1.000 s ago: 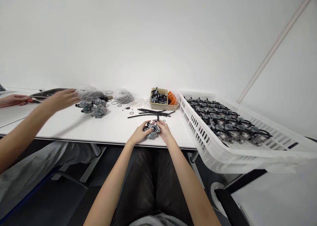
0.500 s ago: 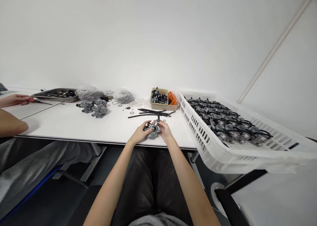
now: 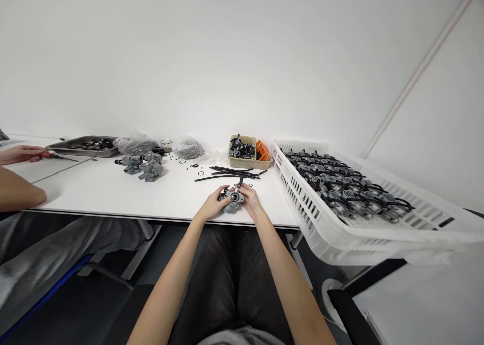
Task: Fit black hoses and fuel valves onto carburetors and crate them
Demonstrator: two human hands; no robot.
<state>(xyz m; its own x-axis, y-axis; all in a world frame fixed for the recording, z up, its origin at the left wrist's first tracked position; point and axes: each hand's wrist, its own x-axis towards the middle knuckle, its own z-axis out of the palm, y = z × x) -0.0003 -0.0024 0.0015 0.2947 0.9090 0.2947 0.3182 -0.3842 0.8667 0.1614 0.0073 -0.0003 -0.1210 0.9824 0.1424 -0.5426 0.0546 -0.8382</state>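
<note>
A small grey metal carburetor-like part (image 3: 232,199) with a short black hose on top rests at the near edge of the white table (image 3: 113,188). My left hand (image 3: 210,207) grips its left side with curled fingers. My right hand (image 3: 250,200) holds its right side, fingers closed over the top. Both hands stay on the part, just above the tabletop.
Loose black hoses (image 3: 230,172) and O-rings lie behind the part. A beige box (image 3: 245,153) holds small parts. A white crate (image 3: 340,219) at right is full of assembled parts. Several grey parts (image 3: 145,166), bags and a metal tray (image 3: 83,145) sit left. Another person's hand (image 3: 20,154) holds a red-handled tool.
The other person's arm that reached across toward the grey parts has pulled back to the left edge. My hands and the held part have barely shifted.
</note>
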